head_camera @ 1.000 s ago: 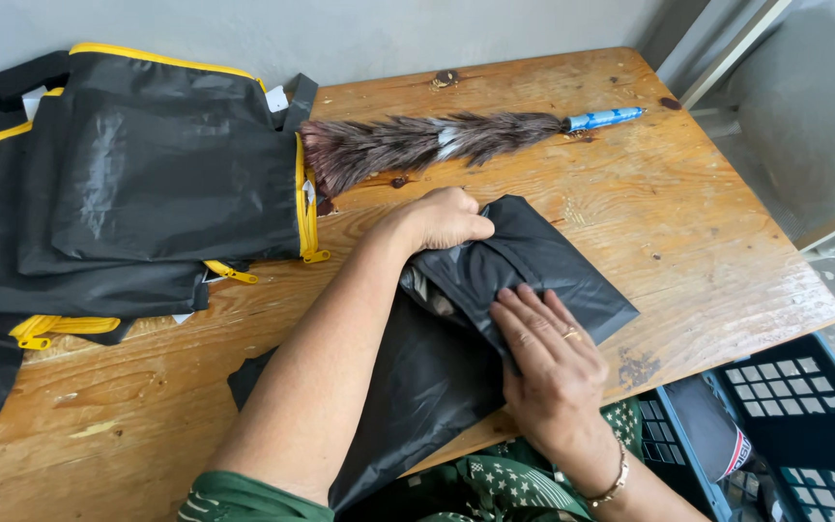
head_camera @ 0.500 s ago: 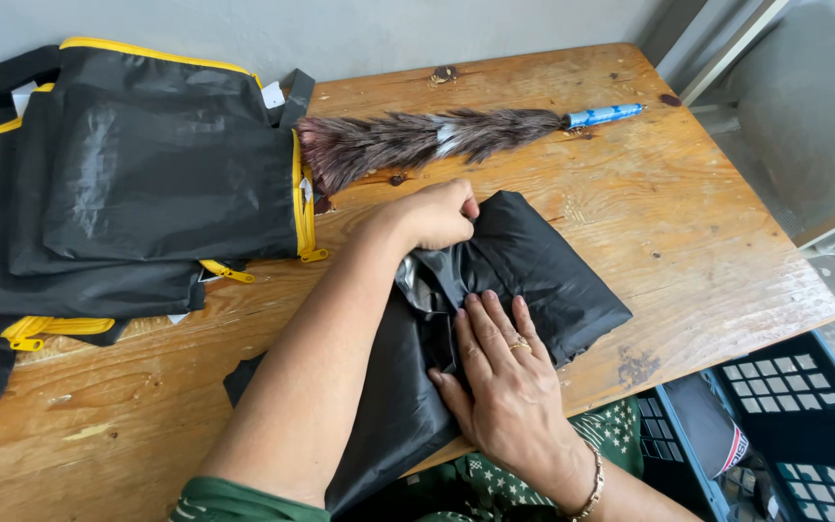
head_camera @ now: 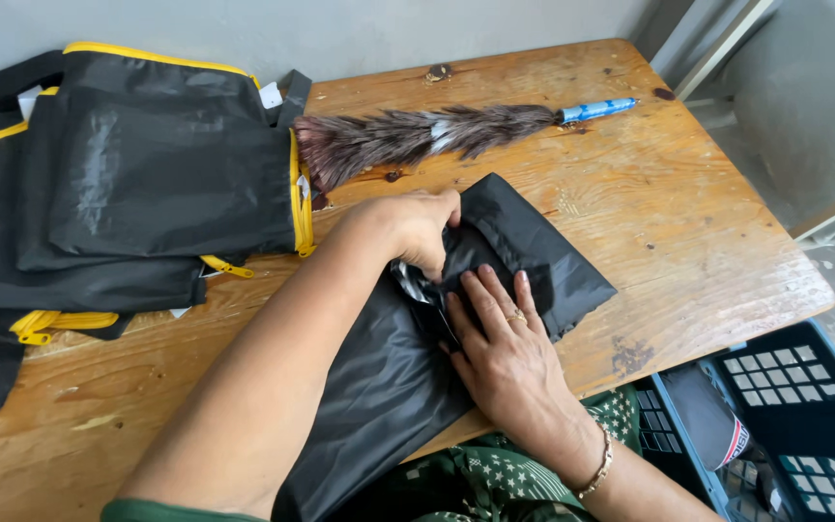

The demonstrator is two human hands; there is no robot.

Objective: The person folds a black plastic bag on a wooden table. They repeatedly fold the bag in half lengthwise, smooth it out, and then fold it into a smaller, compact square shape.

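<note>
The big wood desk (head_camera: pixel 688 222) holds it all. On its left side sits a pile of black bags w/ yellow trim (head_camera: pixel 137 184), lying flat. In the middle, near the front edge, lies the black cloth piece (head_camera: pixel 408 377); part of it hangs off the desk toward the person. I think the step now is folding it up small: 1 end is already doubled over. The left hand (head_camera: pixel 416 227) pinches the folded edge, its grip shut on the cloth. The right hand (head_camera: pixel 504 343) lies flat w/ fingers spread, pressing the fold down, holding nothing. Next move prob needs the flat hand to keep the fold from slipping. A blue crate (head_camera: pixel 775 406) on the floor has dark stuff in it; can't tell what. A feather duster (head_camera: pixel 417 140) lies behind.
</note>
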